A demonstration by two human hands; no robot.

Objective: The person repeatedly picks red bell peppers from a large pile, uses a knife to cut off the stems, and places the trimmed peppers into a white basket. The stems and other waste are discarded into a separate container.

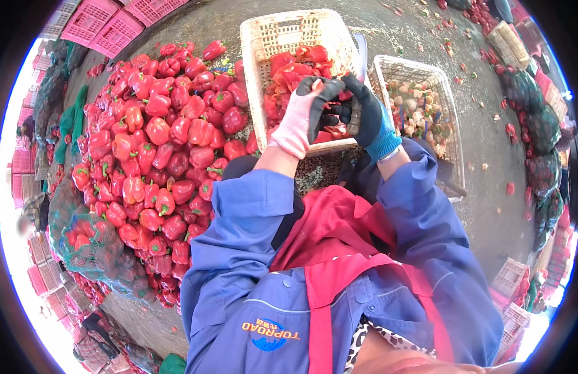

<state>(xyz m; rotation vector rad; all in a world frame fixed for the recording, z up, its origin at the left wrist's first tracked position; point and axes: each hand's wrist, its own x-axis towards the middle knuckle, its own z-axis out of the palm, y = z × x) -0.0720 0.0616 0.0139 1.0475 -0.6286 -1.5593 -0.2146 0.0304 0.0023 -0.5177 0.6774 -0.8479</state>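
Observation:
My left hand, in a black-palmed glove with a pink cuff, is over the near part of a cream plastic crate. Cut red bell pepper pieces lie in that crate. A small pinkish bit shows at my left thumb; whether it is pepper or a bare thumb tip is unclear. My right hand, in a black-palmed glove with a blue cuff, meets the left at the fingertips. Its curled fingers close around a short grey-brown handle-like thing. Motion blur hides what lies between the hands.
Whole red bell peppers form a large heap at left, beside a green net bag of peppers. At right, a second crate holds pale pepper cores. Pink crates stand at upper left. Scraps litter the wet floor.

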